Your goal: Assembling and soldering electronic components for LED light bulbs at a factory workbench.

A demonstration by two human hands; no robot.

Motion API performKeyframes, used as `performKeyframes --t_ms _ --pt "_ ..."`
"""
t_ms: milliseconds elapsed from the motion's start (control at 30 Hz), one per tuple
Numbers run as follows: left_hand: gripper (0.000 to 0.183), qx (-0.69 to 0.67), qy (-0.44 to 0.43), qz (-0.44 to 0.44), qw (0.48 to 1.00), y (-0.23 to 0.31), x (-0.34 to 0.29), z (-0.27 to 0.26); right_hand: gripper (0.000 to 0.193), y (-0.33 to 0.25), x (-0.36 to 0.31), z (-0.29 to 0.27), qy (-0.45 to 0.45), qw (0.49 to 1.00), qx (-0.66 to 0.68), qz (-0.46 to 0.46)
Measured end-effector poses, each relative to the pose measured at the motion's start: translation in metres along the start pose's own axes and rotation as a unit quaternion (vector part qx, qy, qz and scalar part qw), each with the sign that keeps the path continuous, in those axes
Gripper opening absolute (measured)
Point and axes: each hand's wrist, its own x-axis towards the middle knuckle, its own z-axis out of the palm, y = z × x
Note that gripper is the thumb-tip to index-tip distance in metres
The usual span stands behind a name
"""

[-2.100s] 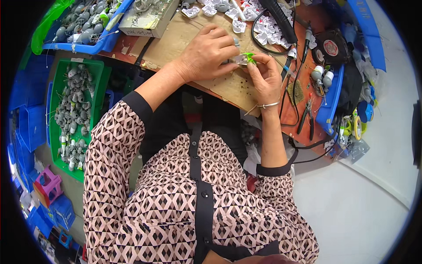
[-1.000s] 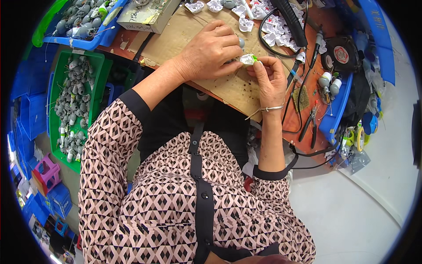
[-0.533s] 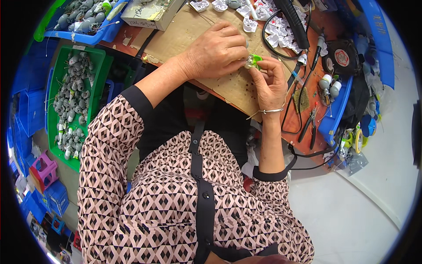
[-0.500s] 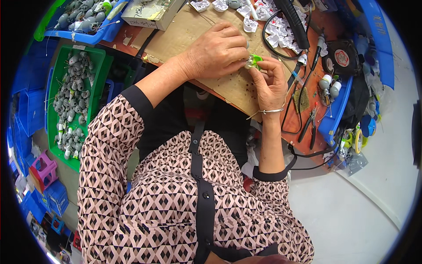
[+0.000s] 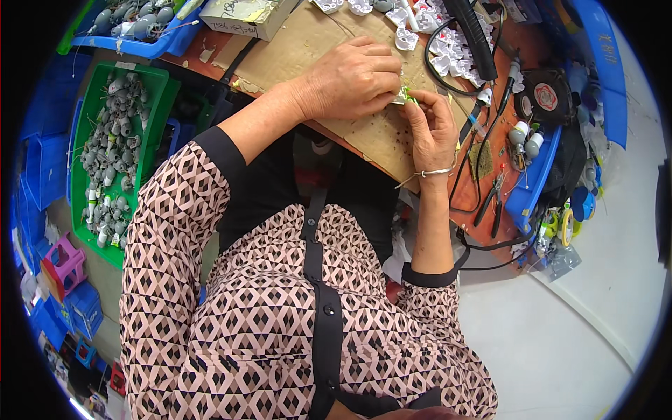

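Note:
Over the cardboard-covered bench, my two hands meet around a small bright green and white plastic part (image 5: 404,95). My left hand (image 5: 355,78) is closed at its left side, the fingers curled over so that their tips are hidden. From the right, my right hand (image 5: 432,131) pinches the green part between thumb and fingers, and a bracelet circles that wrist. The part's exact kind is too small to make out. Beneath both hands lies the cardboard sheet (image 5: 301,52), marked with small dark specks near my right hand.
White plastic shells (image 5: 451,52) pile up at the back, beside a black-handled tool (image 5: 472,38) with a cable. Pliers (image 5: 498,203), a small black fan (image 5: 544,93) and a blue bin (image 5: 535,175) stand right. A green crate (image 5: 161,105) of grey parts sits left, below a blue tray (image 5: 150,49).
The green part has turned between my hands, and less green shows now, with some white beside it. My left hand has shifted slightly right. The whole view has moved a little.

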Motion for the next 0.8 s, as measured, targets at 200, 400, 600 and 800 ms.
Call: performKeyframes --t_ms 200,400,600,800 --pt "0.013 0.017 0.01 0.001 1.0 0.0022 -0.0008 0.0042 0.013 0.0006 -0.001 -0.0008 0.003 1.0 0.017 0.014" --pt "0.013 0.016 -0.014 -0.001 1.0 0.0028 -0.001 0.0022 0.013 -0.0019 -0.0013 -0.0004 0.004 0.999 0.036 0.015" --pt "0.013 0.014 -0.003 0.007 1.0 0.0024 -0.0011 0.0022 0.012 -0.0001 0.0001 -0.001 -0.001 0.999 0.031 0.014" --pt "0.013 0.027 -0.022 0.004 0.999 0.0044 -0.0005 0.0019 0.008 -0.0013 0.0005 -0.0022 -0.008 0.999 0.026 -0.022"
